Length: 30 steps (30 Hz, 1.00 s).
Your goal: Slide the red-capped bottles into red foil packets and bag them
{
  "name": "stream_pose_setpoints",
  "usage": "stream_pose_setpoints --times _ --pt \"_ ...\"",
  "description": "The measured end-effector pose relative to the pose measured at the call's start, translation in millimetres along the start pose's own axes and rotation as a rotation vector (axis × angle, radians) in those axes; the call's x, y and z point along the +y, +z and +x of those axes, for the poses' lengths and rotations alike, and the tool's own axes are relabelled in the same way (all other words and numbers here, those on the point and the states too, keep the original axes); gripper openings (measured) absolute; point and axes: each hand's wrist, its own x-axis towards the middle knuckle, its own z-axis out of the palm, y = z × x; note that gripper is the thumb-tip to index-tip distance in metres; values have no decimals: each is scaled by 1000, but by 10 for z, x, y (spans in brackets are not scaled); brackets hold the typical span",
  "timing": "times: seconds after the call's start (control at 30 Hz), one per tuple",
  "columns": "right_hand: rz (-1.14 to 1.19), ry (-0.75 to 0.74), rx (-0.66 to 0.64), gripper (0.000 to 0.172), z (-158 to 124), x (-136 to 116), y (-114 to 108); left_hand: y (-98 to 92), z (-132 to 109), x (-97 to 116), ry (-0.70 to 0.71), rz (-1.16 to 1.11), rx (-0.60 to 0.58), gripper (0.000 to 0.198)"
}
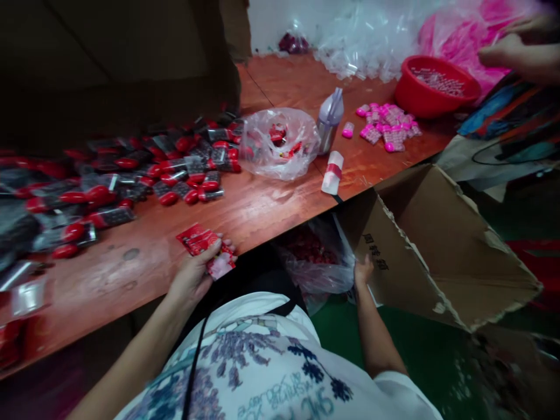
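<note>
My left hand point(198, 273) is closed around several small red and pink printed packets point(221, 265), held just above the table's front edge. Below the table, my right hand point(363, 272) is at the near side of a cardboard box point(398, 256), beside a clear plastic bag point(321, 280) with red packets inside. Its fingers look curled, but whatever they grip is hidden. Left of my left hand, many clear tubes with red caps point(168, 198) lie heaped on the table.
On the red-brown table point(262, 204) are an opened plastic bag point(258, 154), a bottle point(329, 122), a white roll with a red band point(333, 172), pink-capped tubes point(391, 125) and a red basin point(415, 99). Another person's hand point(516, 58) is at upper right.
</note>
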Motion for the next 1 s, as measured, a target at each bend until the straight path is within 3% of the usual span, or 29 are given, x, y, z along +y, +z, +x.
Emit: stream_pose_setpoints --times 0.1,0.2,0.3,0.37,0.5,0.63,0.87,0.93,1.0 --pt "236 -191 -50 39 -306 -587 -59 -80 -82 6 -25 -115 46 9" --pt "487 -460 -183 30 -902 -1316 -136 -164 -171 35 -10 -195 49 8" --pt "647 -708 -413 17 -1646 -2050 -207 -252 -261 63 27 -227 107 13" --pt "727 -862 -688 13 -2095 -2473 -204 -318 -313 80 78 -248 138 19" --pt "755 -934 -945 22 -2627 -3070 -43 -498 -377 166 235 -271 120 24" --pt "699 -987 -1033 28 -2730 -3351 126 -732 -404 291 313 -266 122 26" --pt "524 -1231 -990 32 -2743 -3506 169 -959 -305 322 348 -292 170 27" --pt "498 -1306 -936 28 -2611 -3617 225 -974 -272 333 323 -344 210 27" --pt "483 -1366 -764 28 -2358 -3775 327 -990 -254 360 304 -407 255 27"
